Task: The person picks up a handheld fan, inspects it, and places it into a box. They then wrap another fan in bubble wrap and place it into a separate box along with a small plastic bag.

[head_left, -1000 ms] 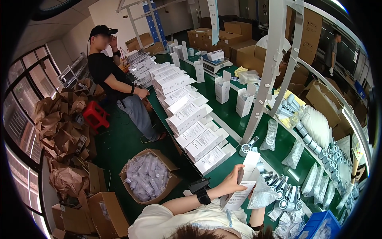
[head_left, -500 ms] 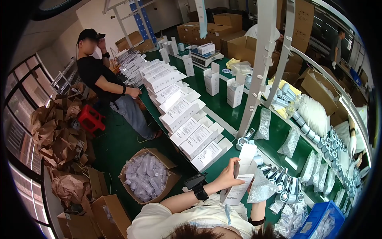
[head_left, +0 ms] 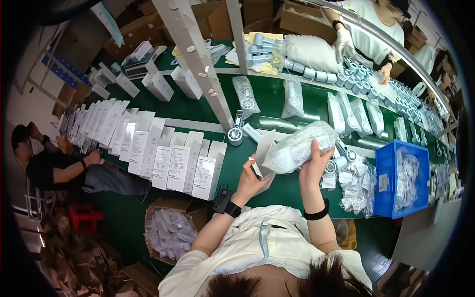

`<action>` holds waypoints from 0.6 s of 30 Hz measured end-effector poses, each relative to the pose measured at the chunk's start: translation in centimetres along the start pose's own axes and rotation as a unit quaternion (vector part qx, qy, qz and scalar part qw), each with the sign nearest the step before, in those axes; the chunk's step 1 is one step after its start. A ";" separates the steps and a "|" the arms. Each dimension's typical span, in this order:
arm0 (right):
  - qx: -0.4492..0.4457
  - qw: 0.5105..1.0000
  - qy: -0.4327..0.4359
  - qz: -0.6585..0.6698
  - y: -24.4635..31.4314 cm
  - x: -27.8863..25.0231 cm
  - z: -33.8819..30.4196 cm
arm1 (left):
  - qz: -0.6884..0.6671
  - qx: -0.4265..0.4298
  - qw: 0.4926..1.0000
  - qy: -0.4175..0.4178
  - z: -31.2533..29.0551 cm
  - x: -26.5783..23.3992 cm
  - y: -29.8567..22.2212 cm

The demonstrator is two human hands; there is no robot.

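My left hand (head_left: pixel 250 180) grips an open white carton (head_left: pixel 266 148), its flap standing up. In my right hand (head_left: pixel 315 167) is a bubble-wrapped package (head_left: pixel 300 145), tilted, its left end beside the carton's opening. Whether that end reaches inside cannot be made out. Just beyond the carton lies a grey-blue handheld fan (head_left: pixel 235 134) with a round head. More fans (head_left: pixel 340 163) lie right of my right hand, partly hidden by it, near a heap of small clear bags (head_left: pixel 355 184).
Rows of white cartons (head_left: pixel 170 166) fill the left of the green table (head_left: pixel 269 106). A blue bin (head_left: pixel 396 183) stands at right. Several bubble-wrapped packages (head_left: pixel 293 98) lie beyond a metal post (head_left: pixel 200 64). A gloved co-worker (head_left: pixel 368 29) is across; another person (head_left: pixel 49 163) sits left.
My view has swung to the right. The bubble-wrapped package, lower beside the carton before, is now raised and tilted at its opening. The carton leans more, still in my left hand.
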State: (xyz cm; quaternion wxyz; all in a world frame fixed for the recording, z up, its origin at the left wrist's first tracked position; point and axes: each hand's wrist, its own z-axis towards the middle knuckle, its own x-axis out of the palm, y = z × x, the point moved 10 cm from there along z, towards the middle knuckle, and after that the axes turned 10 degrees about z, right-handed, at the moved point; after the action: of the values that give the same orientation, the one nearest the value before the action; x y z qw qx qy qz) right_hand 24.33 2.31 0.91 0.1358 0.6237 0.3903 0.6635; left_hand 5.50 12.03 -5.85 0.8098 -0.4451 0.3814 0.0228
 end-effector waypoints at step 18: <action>-0.231 0.584 0.482 -0.611 -6.1 5.9 -8.7 | -0.057 0.079 0.990 -0.103 -0.4 -1.2 1.4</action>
State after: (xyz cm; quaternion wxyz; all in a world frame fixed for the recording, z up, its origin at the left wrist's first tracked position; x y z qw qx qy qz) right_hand 13.27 7.23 1.69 0.4408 -0.2256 0.5208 0.6953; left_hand 3.91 13.01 -6.21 0.8774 -0.3959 0.2707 -0.0082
